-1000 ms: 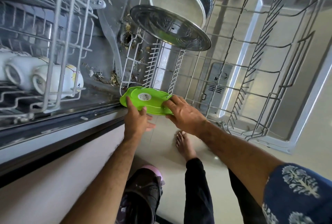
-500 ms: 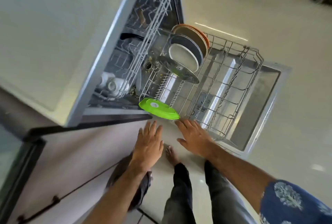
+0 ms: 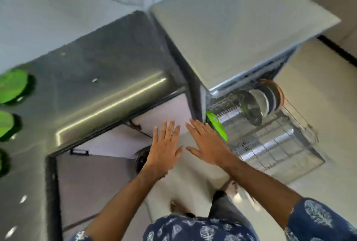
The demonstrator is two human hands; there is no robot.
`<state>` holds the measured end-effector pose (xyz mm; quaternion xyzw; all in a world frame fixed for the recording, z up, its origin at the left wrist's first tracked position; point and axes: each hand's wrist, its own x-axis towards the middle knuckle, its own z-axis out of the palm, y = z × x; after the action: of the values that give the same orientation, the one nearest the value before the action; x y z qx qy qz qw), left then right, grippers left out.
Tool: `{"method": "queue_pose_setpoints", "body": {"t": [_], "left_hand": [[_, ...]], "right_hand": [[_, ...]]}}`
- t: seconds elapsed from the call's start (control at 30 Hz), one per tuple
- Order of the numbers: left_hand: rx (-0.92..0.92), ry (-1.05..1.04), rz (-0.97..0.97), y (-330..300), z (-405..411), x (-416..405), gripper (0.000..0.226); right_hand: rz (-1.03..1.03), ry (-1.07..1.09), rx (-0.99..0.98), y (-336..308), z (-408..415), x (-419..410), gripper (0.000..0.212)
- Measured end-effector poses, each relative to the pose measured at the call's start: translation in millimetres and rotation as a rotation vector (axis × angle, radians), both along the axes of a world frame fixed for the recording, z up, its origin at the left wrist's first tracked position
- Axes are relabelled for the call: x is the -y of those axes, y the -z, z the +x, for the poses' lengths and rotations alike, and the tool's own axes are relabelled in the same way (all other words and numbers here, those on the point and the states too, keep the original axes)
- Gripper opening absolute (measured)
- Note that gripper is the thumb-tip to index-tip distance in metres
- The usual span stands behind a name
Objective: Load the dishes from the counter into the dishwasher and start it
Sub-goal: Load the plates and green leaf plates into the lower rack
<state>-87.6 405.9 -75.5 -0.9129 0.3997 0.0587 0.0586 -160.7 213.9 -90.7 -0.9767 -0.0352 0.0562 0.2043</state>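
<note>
Both hands are flat and empty, fingers spread: the left hand (image 3: 164,149) and right hand (image 3: 207,144) hover side by side in front of the cabinet face, grasping nothing. Just beyond the right hand's fingertips, a green plate (image 3: 217,126) stands on edge in the dishwasher's lower rack (image 3: 289,140), with more plates (image 3: 260,99) upright farther in. Green dishes (image 3: 11,86) sit on the dark counter (image 3: 96,70) at far left.

Both hands (image 3: 190,144) off the green plate (image 3: 217,127), now spread, empty, just left of it in the lower rack (image 3: 280,144).
</note>
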Motion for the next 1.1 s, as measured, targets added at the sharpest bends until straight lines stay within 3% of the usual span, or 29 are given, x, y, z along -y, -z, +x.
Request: {"method": "queue_pose_setpoints", "body": {"t": [0.3,0.57,0.73,0.93,1.1], "left_hand": [[0.135,-0.512,-0.159,-78,48,-237,0.073],[0.163,-0.941,-0.206,-80,70,-379,0.071],[0.117,-1.122,-0.129,-73,87,-433,0.070],[0.134,-1.265,-0.004,-75,149,-481,0.058],[0.152,-1.260,0.223,-80,190,-491,0.025]], "right_hand": [[-0.055,-0.409,0.224,-102,135,-192,0.076],[-0.026,-0.678,0.259,-135,236,-340,0.071],[0.083,-0.816,0.154,-131,289,-417,0.064],[0.195,-0.904,-0.159,-100,347,-467,0.056],[0.296,-0.852,-0.392,-82,384,-485,0.049]]}}
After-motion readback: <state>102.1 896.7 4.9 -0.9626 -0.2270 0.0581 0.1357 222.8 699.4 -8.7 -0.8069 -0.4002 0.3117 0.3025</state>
